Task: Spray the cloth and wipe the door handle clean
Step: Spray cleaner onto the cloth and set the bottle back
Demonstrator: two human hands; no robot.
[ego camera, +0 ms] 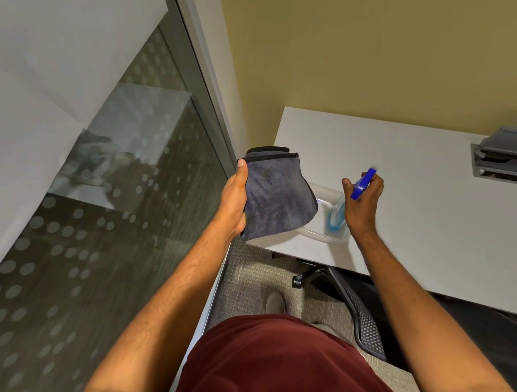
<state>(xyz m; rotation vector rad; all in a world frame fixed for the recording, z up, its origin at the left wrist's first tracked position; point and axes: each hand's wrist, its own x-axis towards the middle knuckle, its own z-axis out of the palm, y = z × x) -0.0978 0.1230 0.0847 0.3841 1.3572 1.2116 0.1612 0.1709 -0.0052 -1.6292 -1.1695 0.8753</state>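
Left hand [235,199] gripping folded cloth [276,195], thumb on top; right hand [362,202] curled around spray bottle [338,215].

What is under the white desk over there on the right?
Under the white desk a chair's black wheeled base and mesh backrest show above grey carpet. The chair's seat and the rest of the space are hidden by the desktop.

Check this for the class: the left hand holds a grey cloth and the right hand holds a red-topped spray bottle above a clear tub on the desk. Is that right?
One detail is wrong: the bottle has a blue top, not red. The head view shows it. The rest stands: the left hand holds the grey cloth, and the right hand holds the bottle above the clear tub on the desk.
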